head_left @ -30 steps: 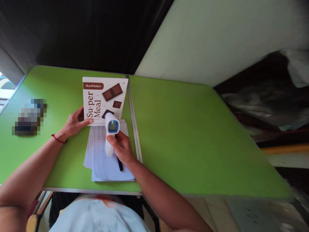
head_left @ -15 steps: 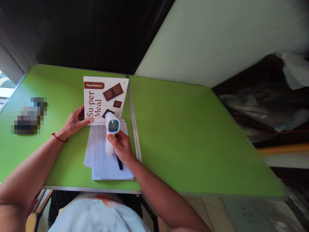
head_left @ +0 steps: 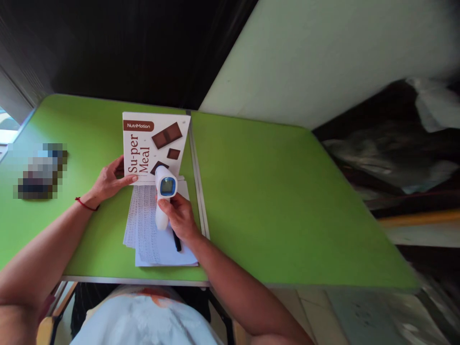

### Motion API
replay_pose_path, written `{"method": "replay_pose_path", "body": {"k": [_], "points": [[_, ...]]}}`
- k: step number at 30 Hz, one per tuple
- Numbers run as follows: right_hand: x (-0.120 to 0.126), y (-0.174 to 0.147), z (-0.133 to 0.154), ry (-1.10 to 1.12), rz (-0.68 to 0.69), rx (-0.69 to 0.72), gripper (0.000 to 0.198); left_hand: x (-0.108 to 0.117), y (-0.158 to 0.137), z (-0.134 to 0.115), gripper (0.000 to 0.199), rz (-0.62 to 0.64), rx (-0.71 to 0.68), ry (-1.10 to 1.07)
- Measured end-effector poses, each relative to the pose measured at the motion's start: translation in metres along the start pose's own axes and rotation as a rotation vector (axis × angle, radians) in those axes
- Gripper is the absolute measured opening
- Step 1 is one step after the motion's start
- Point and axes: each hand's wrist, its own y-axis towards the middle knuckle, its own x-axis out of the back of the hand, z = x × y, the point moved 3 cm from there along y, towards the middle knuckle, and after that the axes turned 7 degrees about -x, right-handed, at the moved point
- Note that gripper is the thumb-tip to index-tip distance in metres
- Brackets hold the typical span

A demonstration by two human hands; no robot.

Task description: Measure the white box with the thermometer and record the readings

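My left hand (head_left: 112, 179) grips the lower left corner of a white box (head_left: 149, 155) printed "NutriMotion Su-per Meal", thumb on its front and fingers behind. The box stands upright on its edge with pictures of chocolate on it. In my right hand (head_left: 180, 215) is a white infrared thermometer (head_left: 163, 223) with a blue-framed screen facing me. Its head is in front of the box's lower right part; whether they touch I cannot tell. Below lie sheets of paper covered in writing (head_left: 145, 230) and a black pen (head_left: 177, 242), partly hidden by my right hand.
A green folding table (head_left: 280, 201) carries everything, with a metal seam (head_left: 197, 179) right of the papers. A blurred-out object (head_left: 41, 175) lies at the left. A dark panel (head_left: 125, 52) and a pale wall (head_left: 305, 62) rise behind. Shelves with plastic bags (head_left: 391, 158) stand at the right.
Both hands keep their holds on the box and the thermometer. The whole view has shifted very slightly; nothing else has visibly moved.
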Motion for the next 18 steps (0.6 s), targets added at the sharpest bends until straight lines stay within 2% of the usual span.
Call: {"method": "replay_pose_path", "body": {"k": [4, 10, 18], "points": [[0.0002, 0.0007, -0.0001, -0.015, 0.007, 0.01, 0.049, 0.0014, -0.0001, 0.0011, 0.071, -0.004, 0.006, -0.005], [0.0009, 0.0013, 0.005, 0.017, 0.016, 0.045, 0.044, 0.0023, 0.001, 0.0056, 0.079, -0.02, 0.017, -0.034], [0.0027, 0.0033, 0.0064, 0.003, 0.03, 0.005, 0.045, 0.0011, 0.0032, 0.0086, 0.087, -0.044, -0.026, -0.088]]}}
